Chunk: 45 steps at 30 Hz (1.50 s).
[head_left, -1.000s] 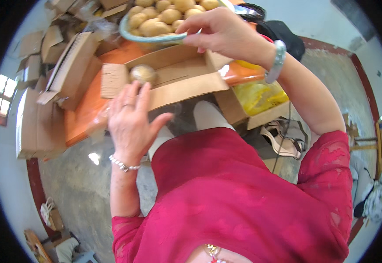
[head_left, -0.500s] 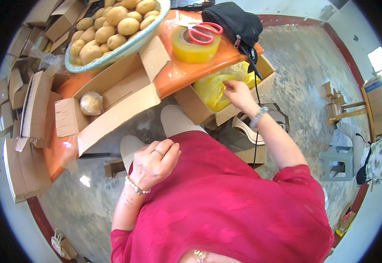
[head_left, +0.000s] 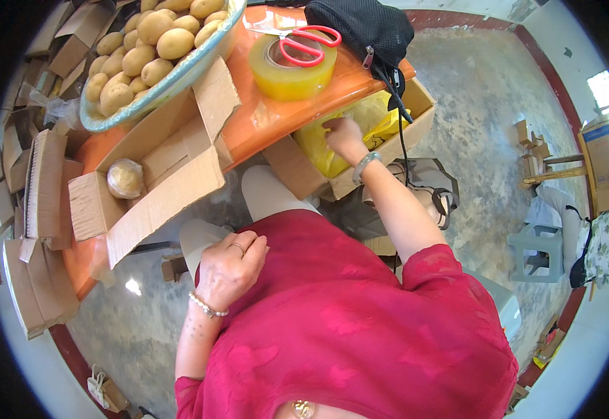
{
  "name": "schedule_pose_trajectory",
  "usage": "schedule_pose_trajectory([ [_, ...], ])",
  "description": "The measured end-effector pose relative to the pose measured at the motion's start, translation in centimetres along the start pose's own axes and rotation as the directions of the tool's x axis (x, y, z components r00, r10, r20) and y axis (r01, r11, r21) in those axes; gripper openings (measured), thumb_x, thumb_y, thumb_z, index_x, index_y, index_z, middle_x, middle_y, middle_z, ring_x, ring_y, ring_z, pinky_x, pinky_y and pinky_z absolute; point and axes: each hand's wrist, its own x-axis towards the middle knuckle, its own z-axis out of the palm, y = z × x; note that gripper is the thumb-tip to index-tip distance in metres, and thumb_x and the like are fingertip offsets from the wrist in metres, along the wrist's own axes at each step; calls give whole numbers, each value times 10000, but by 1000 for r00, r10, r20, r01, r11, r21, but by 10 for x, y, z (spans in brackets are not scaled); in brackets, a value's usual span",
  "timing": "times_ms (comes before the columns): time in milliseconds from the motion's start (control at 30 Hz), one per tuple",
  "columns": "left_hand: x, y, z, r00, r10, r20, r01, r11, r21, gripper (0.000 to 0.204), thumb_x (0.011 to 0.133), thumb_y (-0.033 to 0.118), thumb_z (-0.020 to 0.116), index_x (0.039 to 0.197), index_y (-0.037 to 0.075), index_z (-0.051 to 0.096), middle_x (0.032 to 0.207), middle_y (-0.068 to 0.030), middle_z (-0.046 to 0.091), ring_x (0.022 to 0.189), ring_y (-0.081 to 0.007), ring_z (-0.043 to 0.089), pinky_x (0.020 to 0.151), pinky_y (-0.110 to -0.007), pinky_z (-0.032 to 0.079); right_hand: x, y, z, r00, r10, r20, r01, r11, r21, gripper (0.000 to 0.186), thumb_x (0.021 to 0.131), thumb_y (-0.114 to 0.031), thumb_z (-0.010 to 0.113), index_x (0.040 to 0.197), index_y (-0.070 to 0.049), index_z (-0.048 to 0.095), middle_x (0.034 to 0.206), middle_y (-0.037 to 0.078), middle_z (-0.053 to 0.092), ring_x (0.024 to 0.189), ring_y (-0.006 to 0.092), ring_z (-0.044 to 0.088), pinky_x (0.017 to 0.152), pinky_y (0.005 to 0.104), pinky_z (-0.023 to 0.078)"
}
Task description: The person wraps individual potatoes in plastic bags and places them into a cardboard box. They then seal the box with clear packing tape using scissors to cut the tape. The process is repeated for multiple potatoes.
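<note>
My right hand (head_left: 346, 139) reaches into a cardboard carton (head_left: 416, 129) below the table edge. Its fingers are bent in against a yellow plastic bag (head_left: 311, 144) among the crumpled yellow plastic there; the fingertips are partly hidden. On my lap rests my left hand (head_left: 232, 271), fingers curled together and palm hidden, with nothing showing in them. On the table, an open cardboard box (head_left: 168, 213) holds one round, pale-yellow potato (head_left: 125, 179) in clear wrap at its left end. Behind it, a light-blue basin (head_left: 178, 82) is heaped with loose potatoes (head_left: 156, 28).
A wide roll of yellowish tape (head_left: 292, 84) lies on the orange table (head_left: 259, 126), red-handled scissors (head_left: 306, 52) on top. Beside it sits a black mesh bag (head_left: 360, 31) with a hanging cord. Empty cartons (head_left: 42, 181) crowd the left; a grey stool (head_left: 536, 253) stands right.
My right hand has moved left and deeper into the carton, pressing into the yellow plastic. The view has shifted slightly, so the table things sit further left. My left hand stays on my lap.
</note>
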Motion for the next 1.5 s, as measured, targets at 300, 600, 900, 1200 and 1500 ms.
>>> schedule_pose_trajectory([
  [300,0,1,4,1000,-10,5,10,999,-43,148,744,76,711,867,54,631,841,-51,619,663,-204,600,551,-318,502,22,30,-21,827,537,-166,-133,473,871,456,800,16,516,1247,-45,580,989,86,606,743,155,519,664,281,403],
  [600,-6,0,1,999,-31,18,32,999,-31,135,751,78,702,860,55,627,837,-52,617,685,-210,603,564,-322,505,-16,35,-22,838,523,-156,-143,485,863,346,806,18,607,1147,52,559,930,88,609,783,172,597,649,300,469],
  [900,0,3,22,957,-255,136,287,892,-349,231,807,106,698,1019,39,637,974,-78,652,844,-224,663,672,-312,535,-108,-12,-26,945,306,-111,-19,391,920,279,824,24,640,1094,78,591,796,53,606,605,120,558,575,235,447],
  [1200,20,6,67,642,-535,550,466,-298,-833,450,950,240,576,1308,-5,457,1160,-105,584,978,-137,592,792,-286,498,-165,-86,-16,711,-703,-31,653,644,398,156,749,16,650,896,-27,681,773,109,601,686,257,620,618,325,500],
  [1500,-6,-3,76,569,-735,369,450,-97,-888,236,910,251,640,933,17,651,676,-5,608,465,-72,483,401,-233,358,-161,-105,-7,935,-340,99,140,612,778,433,823,-62,703,1216,44,557,1102,109,633,871,98,616,717,256,522],
])
